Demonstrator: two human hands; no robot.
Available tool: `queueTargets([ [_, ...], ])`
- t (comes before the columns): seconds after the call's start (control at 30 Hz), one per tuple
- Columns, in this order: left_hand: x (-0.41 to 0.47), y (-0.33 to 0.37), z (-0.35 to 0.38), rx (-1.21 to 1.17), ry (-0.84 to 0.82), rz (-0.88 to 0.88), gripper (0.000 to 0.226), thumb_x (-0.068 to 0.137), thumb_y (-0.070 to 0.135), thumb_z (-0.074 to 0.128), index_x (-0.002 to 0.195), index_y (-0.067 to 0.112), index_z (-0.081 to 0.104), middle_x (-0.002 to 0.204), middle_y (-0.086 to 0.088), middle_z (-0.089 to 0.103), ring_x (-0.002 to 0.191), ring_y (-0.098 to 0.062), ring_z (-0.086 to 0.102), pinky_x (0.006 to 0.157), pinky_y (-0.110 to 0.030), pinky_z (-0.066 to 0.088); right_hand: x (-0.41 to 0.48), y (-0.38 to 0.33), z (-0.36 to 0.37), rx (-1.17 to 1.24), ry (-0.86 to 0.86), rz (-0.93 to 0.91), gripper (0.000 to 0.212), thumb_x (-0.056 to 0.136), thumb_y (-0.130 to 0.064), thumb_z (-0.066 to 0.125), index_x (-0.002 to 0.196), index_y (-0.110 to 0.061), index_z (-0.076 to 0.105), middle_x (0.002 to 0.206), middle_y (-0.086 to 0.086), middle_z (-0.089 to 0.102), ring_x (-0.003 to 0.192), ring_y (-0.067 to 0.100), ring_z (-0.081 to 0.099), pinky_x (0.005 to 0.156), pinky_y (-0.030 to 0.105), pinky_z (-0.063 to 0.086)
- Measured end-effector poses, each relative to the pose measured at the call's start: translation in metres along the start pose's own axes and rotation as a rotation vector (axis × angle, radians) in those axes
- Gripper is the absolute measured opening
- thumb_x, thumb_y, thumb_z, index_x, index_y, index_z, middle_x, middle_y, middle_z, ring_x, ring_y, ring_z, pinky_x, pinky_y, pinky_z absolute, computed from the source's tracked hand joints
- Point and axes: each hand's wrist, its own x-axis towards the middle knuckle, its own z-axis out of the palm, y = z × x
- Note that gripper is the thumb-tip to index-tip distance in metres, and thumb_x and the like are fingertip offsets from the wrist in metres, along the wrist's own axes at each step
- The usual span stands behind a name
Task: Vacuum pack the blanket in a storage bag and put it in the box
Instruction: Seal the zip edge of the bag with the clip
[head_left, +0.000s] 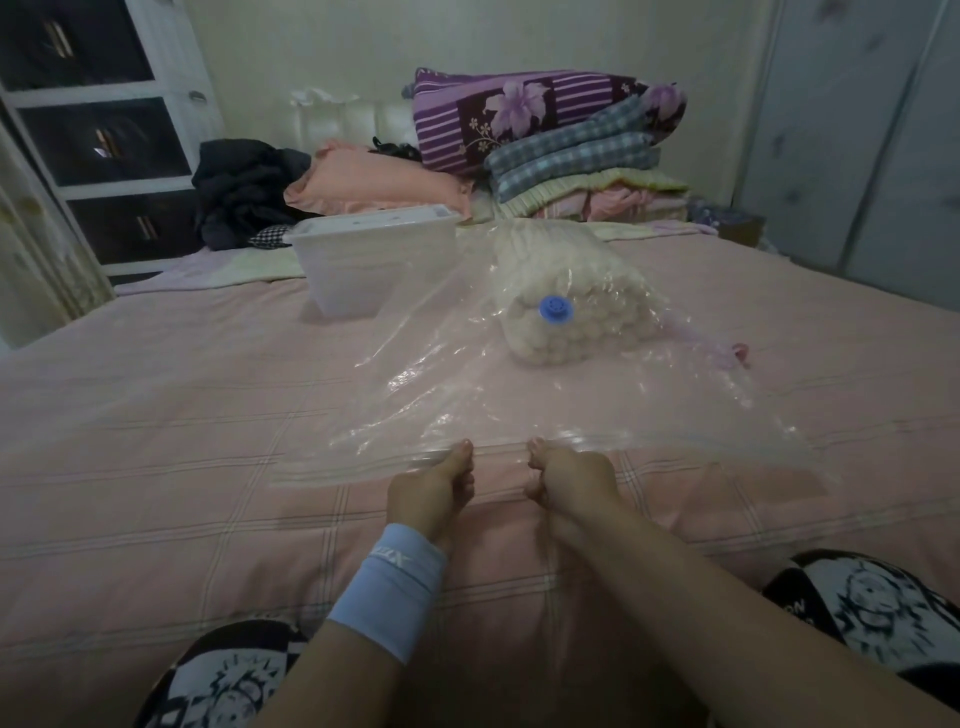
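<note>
Nearest cam: knees in b/w print fabric (223, 680) at both bottom corners, forearms between them, light-blue wristband (389, 590) on L wrist. L hand (431, 483) and R hand (566, 478) are side by side, just apart. Both have fingers curled and pinch the near edge of the clear storage bag (441, 395) at its seal strip.

Bag lies on the pink checked bed (156, 415), mouth end toward cam, near half flat and wrinkled. Blanket (587, 291) (cream, bobbly, rolled) sits inside the bag at its far end, centre-right of bed. Blue valve (557, 310) is on the bag's top over the blanket's near end.

Box (374, 270) is translucent white plastic, just beside the bag's far-left part; can't tell if lidded.

Behind: pink pillow (374, 182), dark clothes heap (244, 187), stack of folded quilts (561, 145). Far L: cabinet w/ dark glass doors (104, 130). Far R: pale wardrobe (857, 156).
</note>
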Motion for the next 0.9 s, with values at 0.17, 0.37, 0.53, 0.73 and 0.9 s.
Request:
queueTargets([
  [0.17,0.006,-0.006,0.001,-0.042,0.028,-0.005,0.009,0.086,0.002,0.069,0.077,0.003,0.066,0.058,-0.003,0.058,0.044,-0.010,0.051,0.043,-0.018,0.045,0.008,-0.009,-0.016,0.008,0.026,-0.019,0.016,0.090,-0.006,0.072,0.075,-0.006,0.067,0.069,0.004,0.060,0.032,0.005,0.043,0.042,0.022,0.041],
  [0.37,0.010,-0.012,0.021,-0.118,-0.122,-0.021,0.005,0.088,0.012,0.068,0.087,0.014,0.064,0.072,-0.004,0.055,0.061,-0.014,0.055,0.055,-0.025,0.050,0.003,-0.007,-0.022,0.004,-0.033,-0.071,0.018,0.091,-0.015,0.073,0.083,0.000,0.068,0.056,0.002,0.058,0.032,0.009,0.043,0.046,0.025,0.044],
  [0.53,-0.001,-0.037,0.052,0.102,-0.153,0.008,0.036,0.073,0.021,0.083,0.091,-0.009,0.071,0.072,-0.015,0.059,0.063,-0.021,0.054,0.063,-0.032,0.047,-0.005,-0.010,-0.024,-0.005,-0.075,-0.061,0.020,0.090,-0.012,0.073,0.078,0.004,0.069,0.042,0.001,0.055,0.035,0.012,0.047,0.039,0.021,0.042],
  [0.73,0.004,-0.041,0.062,0.065,-0.062,-0.012,0.010,0.077,0.010,0.079,0.079,0.001,0.074,0.069,-0.012,0.064,0.056,-0.016,0.054,0.058,-0.029,0.048,0.009,-0.013,-0.026,-0.022,-0.035,-0.056,0.019,0.090,-0.009,0.072,0.073,-0.004,0.067,0.068,0.008,0.065,0.036,0.008,0.049,0.047,0.026,0.047],
  [0.9,0.011,-0.043,0.055,0.084,-0.027,-0.013,0.008,0.078,0.008,0.079,0.073,0.006,0.073,0.062,-0.004,0.065,0.052,-0.012,0.055,0.055,-0.025,0.047,0.021,-0.018,-0.041,-0.007,0.033,-0.029,0.014,0.091,-0.010,0.072,0.080,-0.003,0.065,0.073,0.008,0.063,0.037,0.009,0.049,0.055,0.030,0.048],
])
